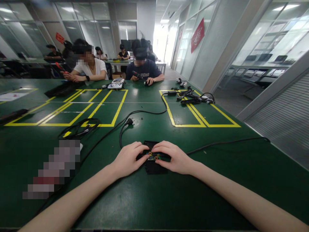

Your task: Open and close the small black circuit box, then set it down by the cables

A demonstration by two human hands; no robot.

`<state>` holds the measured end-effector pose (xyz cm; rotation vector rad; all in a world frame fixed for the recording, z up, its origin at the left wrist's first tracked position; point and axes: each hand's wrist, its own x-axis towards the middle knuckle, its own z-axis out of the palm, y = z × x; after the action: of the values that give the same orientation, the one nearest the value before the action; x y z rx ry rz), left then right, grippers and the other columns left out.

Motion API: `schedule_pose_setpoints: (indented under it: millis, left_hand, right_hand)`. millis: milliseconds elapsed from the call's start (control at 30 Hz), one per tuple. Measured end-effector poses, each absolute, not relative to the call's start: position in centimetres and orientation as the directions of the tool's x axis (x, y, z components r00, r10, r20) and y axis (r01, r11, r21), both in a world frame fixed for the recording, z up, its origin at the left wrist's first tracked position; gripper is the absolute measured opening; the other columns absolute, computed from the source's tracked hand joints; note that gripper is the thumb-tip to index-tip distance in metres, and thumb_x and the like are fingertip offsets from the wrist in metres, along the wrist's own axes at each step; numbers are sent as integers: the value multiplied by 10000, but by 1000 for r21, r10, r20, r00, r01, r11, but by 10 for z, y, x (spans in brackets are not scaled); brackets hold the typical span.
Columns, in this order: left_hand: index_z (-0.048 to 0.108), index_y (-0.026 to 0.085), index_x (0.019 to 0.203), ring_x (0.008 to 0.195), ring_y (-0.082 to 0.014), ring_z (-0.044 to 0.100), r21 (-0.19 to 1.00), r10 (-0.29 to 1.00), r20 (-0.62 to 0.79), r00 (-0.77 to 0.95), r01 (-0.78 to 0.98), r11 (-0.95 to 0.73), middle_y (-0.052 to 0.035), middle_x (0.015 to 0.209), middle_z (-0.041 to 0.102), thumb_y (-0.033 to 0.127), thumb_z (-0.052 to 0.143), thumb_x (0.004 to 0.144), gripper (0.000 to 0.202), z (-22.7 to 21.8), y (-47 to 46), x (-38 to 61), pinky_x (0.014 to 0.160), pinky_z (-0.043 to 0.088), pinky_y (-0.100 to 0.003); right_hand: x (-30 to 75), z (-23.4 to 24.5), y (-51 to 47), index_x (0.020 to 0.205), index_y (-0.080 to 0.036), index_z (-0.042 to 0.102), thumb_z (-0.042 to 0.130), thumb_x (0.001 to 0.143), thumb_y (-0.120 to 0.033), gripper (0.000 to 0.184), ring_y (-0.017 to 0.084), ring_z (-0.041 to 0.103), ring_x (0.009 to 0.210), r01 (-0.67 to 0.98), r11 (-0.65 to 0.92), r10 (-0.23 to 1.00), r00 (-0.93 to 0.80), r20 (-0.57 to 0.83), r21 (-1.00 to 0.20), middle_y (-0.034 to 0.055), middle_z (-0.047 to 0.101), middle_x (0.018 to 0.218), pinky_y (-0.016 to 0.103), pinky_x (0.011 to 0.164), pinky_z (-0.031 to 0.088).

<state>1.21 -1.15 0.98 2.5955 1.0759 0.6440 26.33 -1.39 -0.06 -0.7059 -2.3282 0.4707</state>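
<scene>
Near the middle of the table, my left hand (131, 158) and my right hand (173, 158) face each other over a small circuit board (152, 157). Both are closed on it, thumbs at the near side and fingers at the far side. Two copper-coloured rings show on the board between the fingertips. An opened black plastic casing (156, 168) lies under and around the board, partly hidden by my fingers. One black cable (122, 130) runs behind my left hand to a plug (129, 121). Another black cable (227, 141) extends right from behind my right hand.
The green table (135, 203) carries yellow tape outlines (120, 108). A coiled cable (79, 127) lies left, beside a blurred-out object (58, 164). Black adapters and cables (190, 96) are heaped at the back right. Two people (145, 67) work across the table, one holding a dark tool.
</scene>
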Motion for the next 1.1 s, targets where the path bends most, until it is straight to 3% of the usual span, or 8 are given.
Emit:
schedule_pose_setpoints:
  millis: [167, 467, 600, 733, 867, 967, 1100]
  left_hand:
    - [718, 210, 1045, 772, -172, 629, 386, 722, 290, 629, 613, -689, -3, 827, 651, 279, 620, 1019, 122, 9, -11, 11, 722, 499, -276]
    - [687, 213, 1183, 852, -191, 667, 378, 724, 352, 593, 618, -689, -30, 946, 717, 283, 574, 1052, 187, 6, -6, 9, 773, 529, -295]
    - [684, 213, 1124, 886, -196, 669, 398, 717, 408, 565, 597, -697, -34, 964, 713, 289, 558, 1063, 159, 6, -4, 9, 780, 524, -296]
    - [682, 205, 1023, 877, -198, 655, 439, 717, 456, 527, 568, -697, -37, 923, 690, 284, 546, 1063, 162, 7, -4, 10, 769, 513, -296]
    - [674, 195, 986, 823, -185, 639, 501, 733, 440, 519, 535, -680, -35, 893, 671, 280, 543, 1049, 168, 10, -7, 8, 737, 502, -289]
    - [666, 191, 991, 812, -187, 637, 533, 721, 406, 562, 495, -686, -32, 895, 664, 355, 653, 979, 164, 14, -10, 6, 738, 506, -294]
    - [670, 199, 1092, 831, -213, 657, 509, 681, 321, 658, 487, -710, -27, 957, 670, 577, 923, 673, 618, 18, -15, 7, 722, 518, -305]
  right_hand:
    - [263, 2, -15, 1161, -208, 668, 741, 890, -151, 287, 243, 680, 1032, 376, 768, 622, -630, 464, -519, 99, 728, 1117, 398, 904, 584]
    - [259, 2, -14, 1196, -217, 675, 656, 1000, -220, 197, 257, 669, 1054, 425, 812, 584, -600, 547, -401, 105, 742, 1141, 428, 913, 580]
    - [268, 6, -12, 1139, -209, 687, 631, 997, -244, 157, 251, 668, 971, 483, 800, 596, -567, 569, -356, 112, 728, 1068, 403, 829, 575]
    - [282, 8, -6, 1091, -194, 687, 621, 976, -221, 136, 231, 677, 858, 530, 784, 618, -621, 482, -323, 89, 737, 950, 364, 765, 552]
    - [290, 8, -4, 1101, -201, 692, 582, 1015, -212, 140, 185, 706, 800, 504, 760, 648, -642, 411, -410, 60, 756, 937, 292, 716, 536]
    - [290, 10, -6, 1066, -196, 694, 598, 998, -223, 121, 144, 653, 657, 475, 747, 660, -619, 427, -465, 30, 726, 842, 248, 609, 491]
    - [288, 14, -12, 978, -188, 691, 619, 938, -186, 82, 114, 601, 572, 401, 771, 623, -636, 455, -495, 12, 708, 765, 225, 559, 456]
